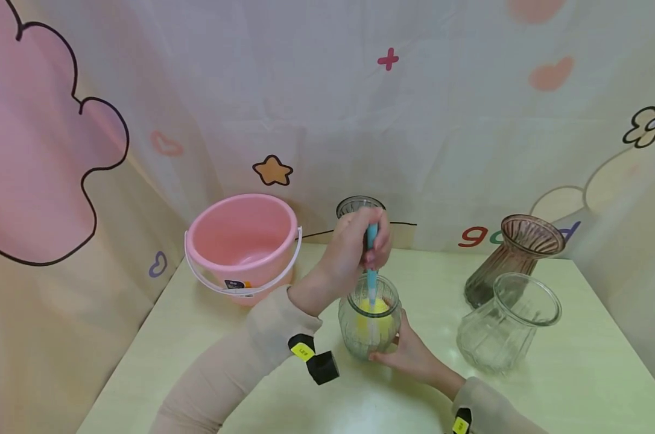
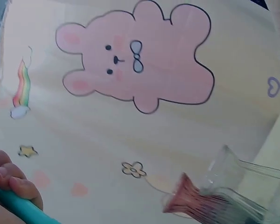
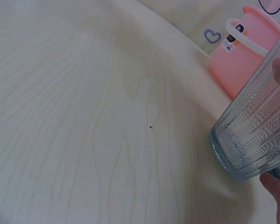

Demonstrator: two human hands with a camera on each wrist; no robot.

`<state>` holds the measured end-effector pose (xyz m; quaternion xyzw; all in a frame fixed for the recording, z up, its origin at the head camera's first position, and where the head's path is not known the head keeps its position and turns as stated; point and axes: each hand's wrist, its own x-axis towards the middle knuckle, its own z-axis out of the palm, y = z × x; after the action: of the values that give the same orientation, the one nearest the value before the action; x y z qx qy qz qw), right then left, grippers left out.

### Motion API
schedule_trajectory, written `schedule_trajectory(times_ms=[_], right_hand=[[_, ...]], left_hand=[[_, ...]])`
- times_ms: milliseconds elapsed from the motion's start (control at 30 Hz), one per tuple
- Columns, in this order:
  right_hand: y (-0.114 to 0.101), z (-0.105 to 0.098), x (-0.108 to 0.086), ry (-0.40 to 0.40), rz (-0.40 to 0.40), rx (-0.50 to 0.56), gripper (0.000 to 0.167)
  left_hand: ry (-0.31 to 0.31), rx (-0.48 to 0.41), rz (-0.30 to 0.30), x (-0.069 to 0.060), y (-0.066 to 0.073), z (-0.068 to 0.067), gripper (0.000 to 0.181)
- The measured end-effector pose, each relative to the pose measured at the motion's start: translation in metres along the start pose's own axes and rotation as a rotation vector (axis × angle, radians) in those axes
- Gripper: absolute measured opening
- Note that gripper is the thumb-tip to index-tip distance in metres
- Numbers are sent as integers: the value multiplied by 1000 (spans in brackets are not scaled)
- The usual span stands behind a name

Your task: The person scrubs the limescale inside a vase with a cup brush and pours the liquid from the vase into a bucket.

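Table: pink bucket far left, clear ribbed glass vase at centre. Right hand holds its lower right side; left hand grips blue-handled sponge brush, yellow head inside vase.

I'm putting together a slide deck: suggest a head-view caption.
The left hand holds a blue-handled brush, its yellow head inside a glass jar gripped by the right hand.

- Head view, lower left: my cream fabric left sleeve, with a black blocky wrist mount and bright yellow label.
- Lower right: my cream fabric right sleeve, with a small black wrist piece and yellow tag.
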<state>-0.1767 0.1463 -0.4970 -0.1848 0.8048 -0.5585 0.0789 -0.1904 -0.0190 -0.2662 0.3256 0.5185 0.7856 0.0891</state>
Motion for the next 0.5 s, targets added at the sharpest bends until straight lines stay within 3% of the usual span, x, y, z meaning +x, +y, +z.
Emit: schedule_trajectory(times_ms=[233,400,500], right_hand=[[-1,1,1,16,25,-1,101],[-1,2,0,26,20,3,98],[-2,2,-1,29,23,10,99]], left_hand=[[-91,-9,51,12,33,4,38],[-200,-12,46,11,33,-2,37],[-210,-43,55,11,28,-8,38]])
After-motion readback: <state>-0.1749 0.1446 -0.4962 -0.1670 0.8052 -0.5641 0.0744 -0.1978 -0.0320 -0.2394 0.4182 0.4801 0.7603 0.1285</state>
